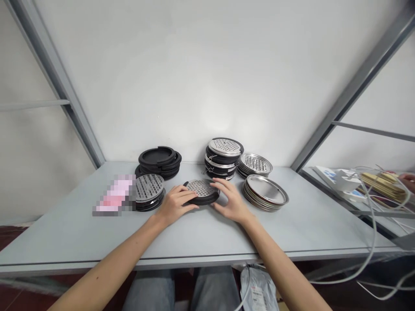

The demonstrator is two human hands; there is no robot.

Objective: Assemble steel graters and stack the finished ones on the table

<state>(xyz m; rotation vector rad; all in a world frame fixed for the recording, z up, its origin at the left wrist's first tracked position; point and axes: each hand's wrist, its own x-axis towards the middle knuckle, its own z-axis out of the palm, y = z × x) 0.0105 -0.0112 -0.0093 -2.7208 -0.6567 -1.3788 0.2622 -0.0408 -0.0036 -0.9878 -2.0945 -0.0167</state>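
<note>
A round metal grater disc (pixel 201 187) sits in a black ring-shaped base at the middle of the table. My left hand (pixel 177 202) grips its left side, fingers reaching over the perforated metal and thumb low at the front rim. On the opposite side, my right hand (pixel 231 202) holds the right rim between curved fingers and thumb. The disc appears slightly raised or tilted; whether it touches the table I cannot tell. Left of my hands is a stack of grater discs (pixel 149 188). To the right, plain metal lids (pixel 267 190) form another stack.
Black ring bases (pixel 158 157) are piled at the back left. Assembled graters (pixel 224 147) stand stacked at the back centre, beside more grater discs (pixel 256 163). A blurred pink item (pixel 115 194) lies left. White cables (pixel 372 224) hang at the right, near another person's hand (pixel 407 179).
</note>
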